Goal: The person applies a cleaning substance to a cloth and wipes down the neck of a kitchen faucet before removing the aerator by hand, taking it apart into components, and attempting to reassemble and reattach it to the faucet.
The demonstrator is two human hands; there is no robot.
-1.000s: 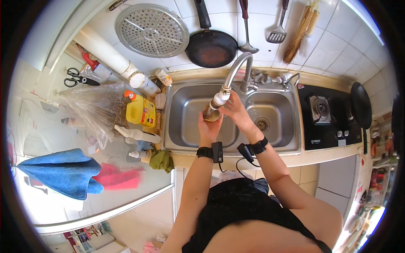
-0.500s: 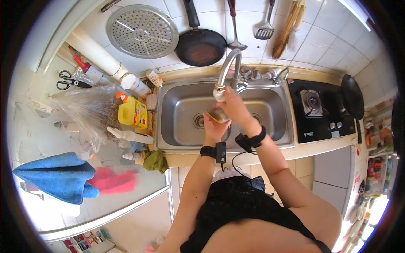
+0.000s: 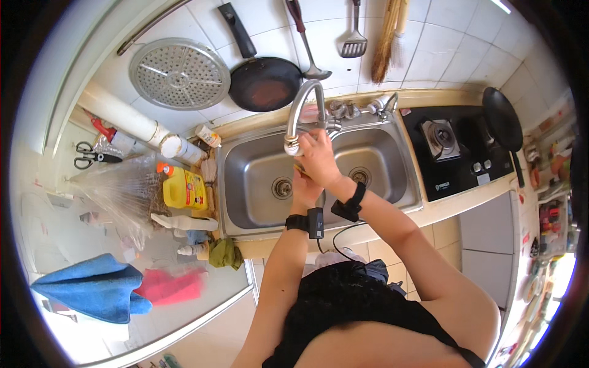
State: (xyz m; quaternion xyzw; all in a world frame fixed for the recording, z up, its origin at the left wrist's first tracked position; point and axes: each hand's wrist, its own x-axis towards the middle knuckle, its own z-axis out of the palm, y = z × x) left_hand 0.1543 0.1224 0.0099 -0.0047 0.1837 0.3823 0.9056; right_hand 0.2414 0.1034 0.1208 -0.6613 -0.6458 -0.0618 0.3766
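My left hand (image 3: 306, 189) is low over the sink, its fingers closed on what looks like a sponge (image 3: 299, 167). Only a small yellow bit of it shows, as my right hand covers the rest. My right hand (image 3: 320, 162) lies across it with bent fingers, right beside the end of the curved metal faucet (image 3: 297, 120). Whether those fingers touch the spout or hold something underneath, I cannot make out. Both hands are above the steel double sink (image 3: 245, 211), near the divider between its basins. Each wrist wears a black strap with a small box.
A yellow jug (image 3: 184, 187) with an orange cap and a white spray bottle (image 3: 184, 222) stand left of the sink; a green cloth (image 3: 225, 253) lies below them. On the right is a black gas stove (image 3: 454, 165). A frying pan (image 3: 265, 86) hangs on the tiled wall.
The view has shifted, so the surroundings sit differently. My right hand has come over my left and now hides most of the sponge, which showed more plainly before.
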